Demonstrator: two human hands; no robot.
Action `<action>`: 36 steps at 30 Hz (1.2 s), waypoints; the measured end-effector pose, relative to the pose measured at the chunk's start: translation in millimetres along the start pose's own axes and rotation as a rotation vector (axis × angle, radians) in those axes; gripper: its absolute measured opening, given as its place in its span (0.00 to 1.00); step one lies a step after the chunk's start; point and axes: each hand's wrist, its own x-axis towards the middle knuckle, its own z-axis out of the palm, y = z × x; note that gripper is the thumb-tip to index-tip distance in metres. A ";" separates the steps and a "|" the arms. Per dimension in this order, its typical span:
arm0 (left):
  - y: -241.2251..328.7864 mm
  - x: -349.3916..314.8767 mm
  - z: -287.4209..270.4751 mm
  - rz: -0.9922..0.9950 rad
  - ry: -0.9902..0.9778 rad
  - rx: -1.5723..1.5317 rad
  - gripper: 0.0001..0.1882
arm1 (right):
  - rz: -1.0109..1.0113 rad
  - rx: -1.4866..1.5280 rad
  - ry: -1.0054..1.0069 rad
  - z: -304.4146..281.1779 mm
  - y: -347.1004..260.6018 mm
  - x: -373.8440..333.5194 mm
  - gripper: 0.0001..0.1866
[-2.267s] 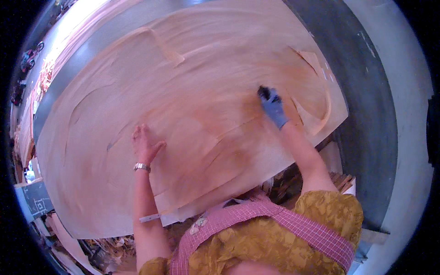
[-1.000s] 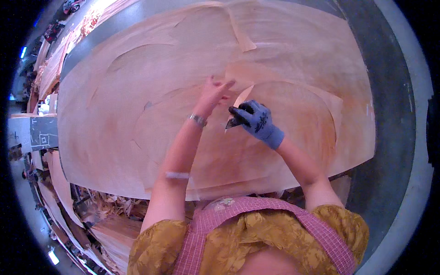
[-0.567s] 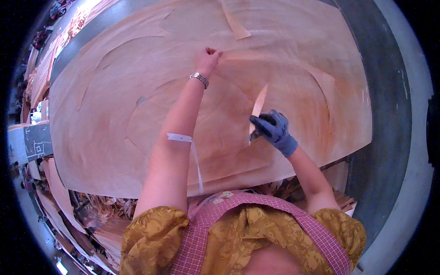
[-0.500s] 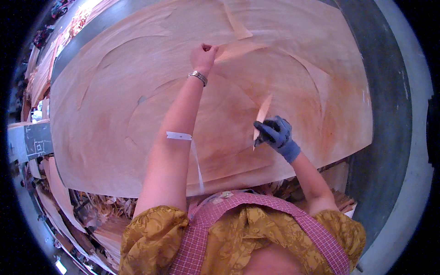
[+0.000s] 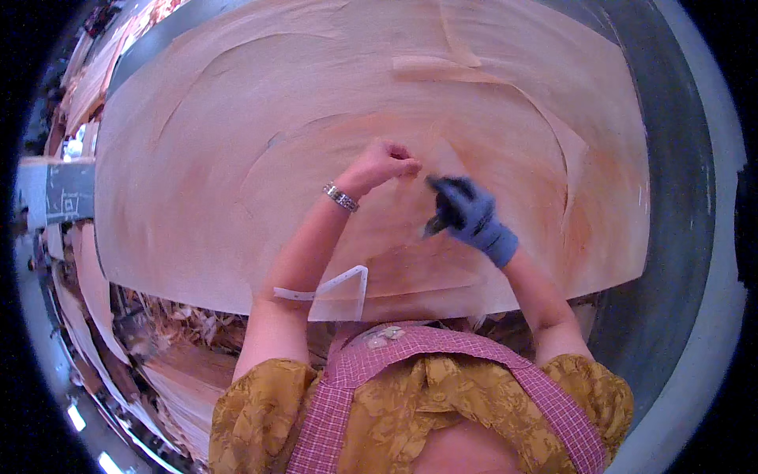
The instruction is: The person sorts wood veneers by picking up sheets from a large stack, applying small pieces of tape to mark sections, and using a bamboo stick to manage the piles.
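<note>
A large sheet of thin wood veneer [image 5: 205, 205] lies in front of me, with curved lines and lapped pieces on its surface. Bare and wearing a metal-banded bracelet or watch [image 5: 340, 197], my left hand [image 5: 384, 167] is closed in a pinch above the middle of the sheet. What its fingertips hold, if anything, is too small to make out. Close to its right, my right hand [image 5: 467, 209], in a blue-grey and black glove, is closed and slightly blurred. A small dark pointed thing [image 5: 433, 227] shows below its fingers. A pale veneer piece [image 5: 450, 156] lies beyond the glove.
White tape [image 5: 347, 280] sticks to my left forearm and trails over the sheet. A loose-edged veneer strip [image 5: 442, 71] lies at the far side. Dark green table edging [image 5: 679, 158] runs along the right. Veneer stacks and scraps [image 5: 189, 324] lie at the near left.
My left hand has left the far veneer strip and come nearer, beside my right hand. The slim veneer piece no longer shows upright in the glove. The view has shifted slightly.
</note>
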 end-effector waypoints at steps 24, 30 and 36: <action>-105.1 -62.4 -14.0 0.076 1.038 0.928 0.37 | 0.452 0.410 -0.535 87.2 82.3 224.5 0.11; -114.5 -56.4 -16.9 0.033 1.031 0.855 0.46 | 0.544 0.657 -0.519 101.9 84.8 243.8 0.14; -108.3 -60.6 -14.7 0.039 1.122 0.622 0.60 | 0.577 0.613 -0.603 104.7 84.5 252.7 0.16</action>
